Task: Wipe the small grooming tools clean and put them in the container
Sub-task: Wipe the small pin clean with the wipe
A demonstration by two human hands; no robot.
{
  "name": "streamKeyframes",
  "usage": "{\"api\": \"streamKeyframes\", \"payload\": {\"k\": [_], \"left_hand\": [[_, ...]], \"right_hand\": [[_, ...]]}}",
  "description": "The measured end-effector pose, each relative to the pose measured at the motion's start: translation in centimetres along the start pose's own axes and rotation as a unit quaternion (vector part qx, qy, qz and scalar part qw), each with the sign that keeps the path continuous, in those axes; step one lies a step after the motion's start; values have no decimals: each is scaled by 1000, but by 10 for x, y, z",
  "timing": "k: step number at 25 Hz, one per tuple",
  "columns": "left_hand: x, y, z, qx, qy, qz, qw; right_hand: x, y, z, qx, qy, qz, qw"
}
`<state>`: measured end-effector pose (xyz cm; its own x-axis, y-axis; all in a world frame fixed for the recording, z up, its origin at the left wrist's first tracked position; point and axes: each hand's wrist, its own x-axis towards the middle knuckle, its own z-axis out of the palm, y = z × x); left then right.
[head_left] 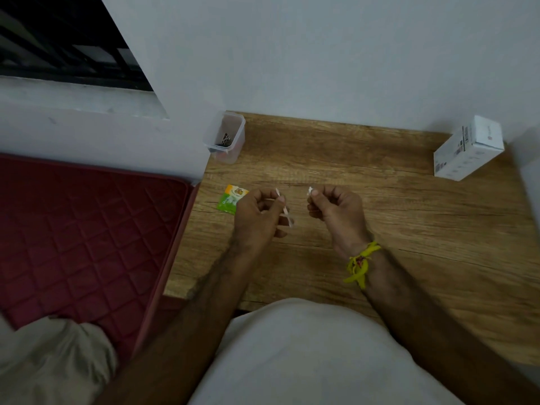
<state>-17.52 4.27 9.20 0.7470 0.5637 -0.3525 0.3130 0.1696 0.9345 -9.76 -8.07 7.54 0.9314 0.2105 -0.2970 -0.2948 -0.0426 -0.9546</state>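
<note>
Strip (285,210) lengthwise (left hand (258,214)) toward wall

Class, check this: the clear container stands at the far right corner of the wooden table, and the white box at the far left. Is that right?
Not quite: the sides are swapped. In the head view the clear container stands at the wooden table's far left corner, and the white box at the far right.

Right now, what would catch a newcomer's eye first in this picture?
Two bare hands over the middle of the wooden table: the left hand pinches a thin pale strip, the right hand a small white scrap. At the table's far left corner stands a clear container with dark tools inside.
</note>
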Motion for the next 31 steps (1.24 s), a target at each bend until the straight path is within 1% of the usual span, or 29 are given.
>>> {"api": "streamKeyframes", "payload": {"k": [4,7,9,11,13,14,18,20,22,24,25,27,30,31], "left_hand": [[19,1,-21,76,19,44,996],[44,9,-35,114,60,70,989],[72,15,-47,142,97,80,982],[101,25,-59,189,135,104,967],[126,36,-67,266,161,126,942],[136,42,-69,295,165,130,932],[179,57,-72,349,184,122,911],[199,59,-70,394,178,103,896],[211,59,-67,442,179,83,875],[217,60,-62,474,181,82,858],[218,60,-60,479,181,84,855],[216,59,-61,461,186,96,862],[201,46,-69,398,247,166,868],[194,38,-73,380,263,176,869]], "right_hand": [[35,21,26,-90,-16,1,996],[62,30,49,-163,-26,-19,986],[82,29,63,-236,-54,-31,970],[104,28,75,-308,-86,-32,947],[126,27,81,-336,-94,-15,937],[135,26,82,-334,-92,1,938],[158,24,85,-256,-77,102,958],[164,27,91,-262,-58,111,957],[170,34,94,-276,-33,101,955],[174,39,96,-272,-18,97,957],[175,40,97,-269,-15,103,958],[176,41,97,-264,-9,109,958],[174,43,97,-252,-6,98,963],[173,43,97,-242,-6,95,966]]}}
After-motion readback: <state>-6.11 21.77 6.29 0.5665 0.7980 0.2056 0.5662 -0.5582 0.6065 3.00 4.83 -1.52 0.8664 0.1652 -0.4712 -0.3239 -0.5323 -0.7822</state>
